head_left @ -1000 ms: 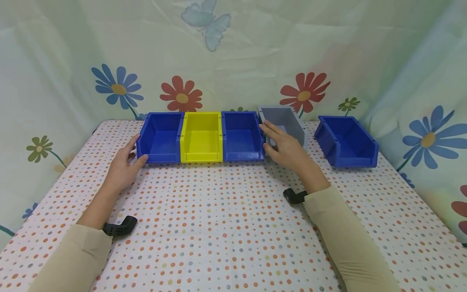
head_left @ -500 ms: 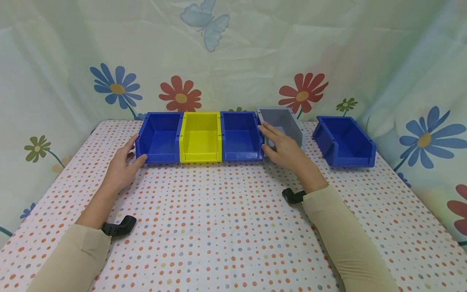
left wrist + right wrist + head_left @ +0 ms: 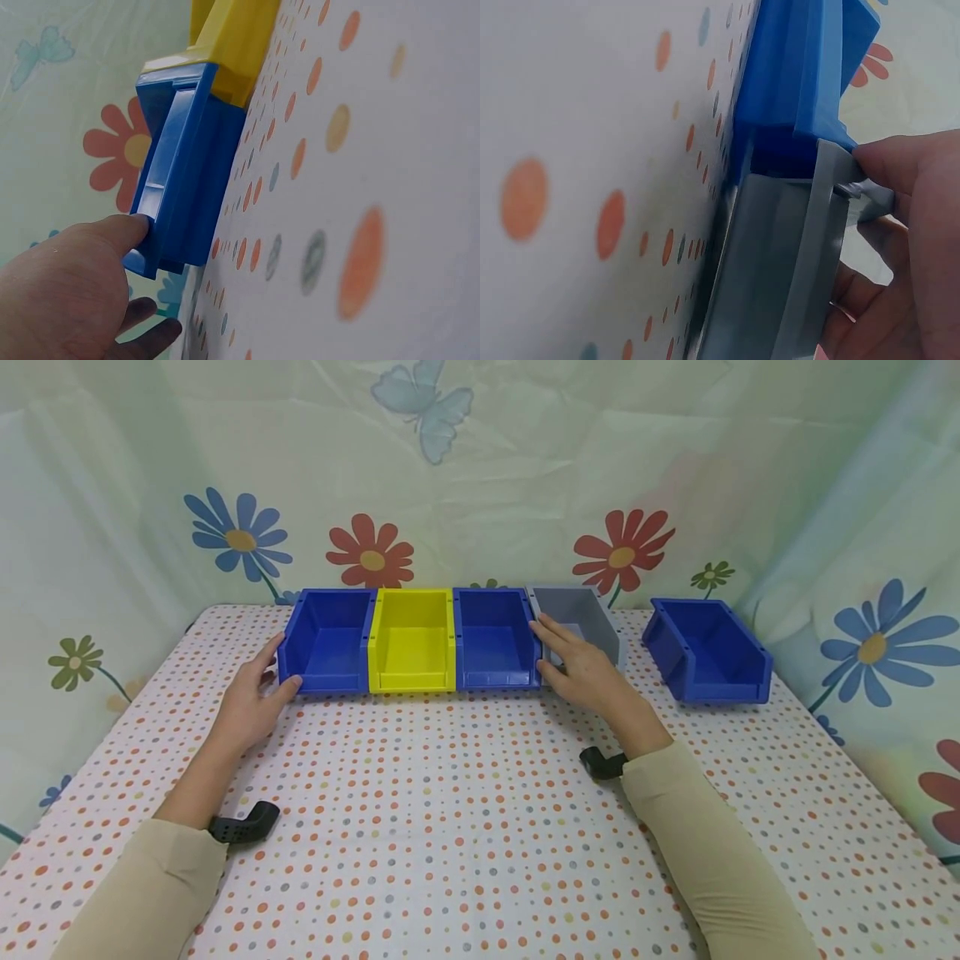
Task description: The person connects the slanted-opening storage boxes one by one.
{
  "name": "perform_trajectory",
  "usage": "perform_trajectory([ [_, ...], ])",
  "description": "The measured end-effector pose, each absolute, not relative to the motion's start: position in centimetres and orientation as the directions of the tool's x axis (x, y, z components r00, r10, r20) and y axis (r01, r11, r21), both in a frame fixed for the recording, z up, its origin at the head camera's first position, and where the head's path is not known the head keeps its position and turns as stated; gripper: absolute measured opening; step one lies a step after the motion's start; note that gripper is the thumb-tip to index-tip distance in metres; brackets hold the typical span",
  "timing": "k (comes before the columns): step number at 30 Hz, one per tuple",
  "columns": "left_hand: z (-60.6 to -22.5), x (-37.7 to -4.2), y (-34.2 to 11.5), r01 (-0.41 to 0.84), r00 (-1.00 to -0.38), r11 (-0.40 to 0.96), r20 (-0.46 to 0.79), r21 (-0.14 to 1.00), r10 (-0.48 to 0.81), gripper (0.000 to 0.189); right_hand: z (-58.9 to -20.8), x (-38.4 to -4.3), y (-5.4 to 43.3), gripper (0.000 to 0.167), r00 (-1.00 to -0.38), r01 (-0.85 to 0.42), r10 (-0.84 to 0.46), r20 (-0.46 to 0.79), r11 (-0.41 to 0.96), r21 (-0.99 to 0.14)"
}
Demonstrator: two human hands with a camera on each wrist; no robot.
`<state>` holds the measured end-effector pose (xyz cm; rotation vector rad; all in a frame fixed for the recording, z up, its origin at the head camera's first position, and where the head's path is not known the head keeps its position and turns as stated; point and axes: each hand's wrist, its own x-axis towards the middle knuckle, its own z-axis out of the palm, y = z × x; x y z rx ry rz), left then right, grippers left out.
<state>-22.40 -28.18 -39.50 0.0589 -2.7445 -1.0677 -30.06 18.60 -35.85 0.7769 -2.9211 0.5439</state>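
Observation:
Blue, yellow, blue and grey storage bins stand side by side in a row. My left hand (image 3: pixel 250 703) holds the front left corner of the leftmost blue bin (image 3: pixel 335 643), its thumb on the front lip and its fingers along the outer side. The yellow bin (image 3: pixel 413 639) comes beside it, then the second blue bin (image 3: pixel 492 639). At the right end, my right hand (image 3: pixel 588 674) grips the grey bin (image 3: pixel 772 247) by its left wall, thumb at the front corner against the blue bin and fingers reaching inside. The hand covers part of the grey bin's front.
Another blue bin (image 3: pixel 708 652) stands apart on the right, turned slightly. The dotted tablecloth (image 3: pixel 420 843) spreads in front of the row, and a flowered curtain (image 3: pixel 495 468) hangs behind it.
The grey bin's back rim has dropped slightly in view, closer to the level of its neighbours, with my right hand on it. My left hand stays at the blue bin's corner.

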Motion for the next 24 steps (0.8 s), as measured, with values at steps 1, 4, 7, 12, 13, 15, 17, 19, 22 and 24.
perform_trajectory([
  [1,-39.54,-22.4,-28.2,0.036,-0.98,0.739,0.17,0.673,-0.106,0.073,-35.88,-30.05,18.58,0.067,-0.87,-0.493,-0.468,0.157,0.809,-0.319],
  [4,-39.57,-22.37,-28.24,0.038,-0.979,0.74,0.172,0.672,-0.106,0.073,-35.97,-30.02,18.51,0.067,-0.868,-0.496,-0.471,0.157,0.807,-0.319],
  [7,-39.51,-22.35,-28.27,0.034,-0.98,0.741,0.168,0.671,-0.108,0.073,-36.03,-29.95,18.47,0.066,-0.869,-0.494,-0.473,0.146,0.809,-0.319],
  [12,-39.28,-22.3,-28.18,0.026,-0.981,0.739,0.159,0.673,-0.11,0.073,-36.08,-29.8,18.45,0.067,-0.875,-0.483,-0.467,0.131,0.818,-0.311],
  [13,-39.28,-22.31,-28.18,0.024,-0.981,0.739,0.157,0.673,-0.111,0.073,-36.11,-29.79,18.43,0.067,-0.875,-0.482,-0.465,0.131,0.82,-0.308],
  [15,-39.31,-22.32,-28.17,0.02,-0.981,0.738,0.155,0.674,-0.115,0.073,-36.17,-29.76,18.37,0.069,-0.88,-0.474,-0.458,0.126,0.825,-0.308],
  [17,-39.27,-22.35,-28.15,0.017,-0.981,0.74,0.153,0.672,-0.117,0.073,-36.21,-29.69,18.34,0.072,-0.885,-0.464,-0.453,0.111,0.83,-0.309],
  [19,-39.3,-22.37,-28.19,0.019,-0.981,0.741,0.157,0.671,-0.116,0.073,-36.31,-29.65,18.34,0.074,-0.891,-0.451,-0.445,0.093,0.837,-0.311],
  [22,-39.37,-22.41,-28.24,0.03,-0.98,0.741,0.167,0.671,-0.111,0.073,-36.36,-29.58,18.31,0.078,-0.897,-0.434,-0.437,0.061,0.849,-0.302],
  [24,-39.42,-22.49,-28.23,0.039,-0.979,0.74,0.175,0.672,-0.107,0.073,-36.3,-29.58,18.36,0.079,-0.899,-0.431,-0.435,0.057,0.851,-0.3],
])
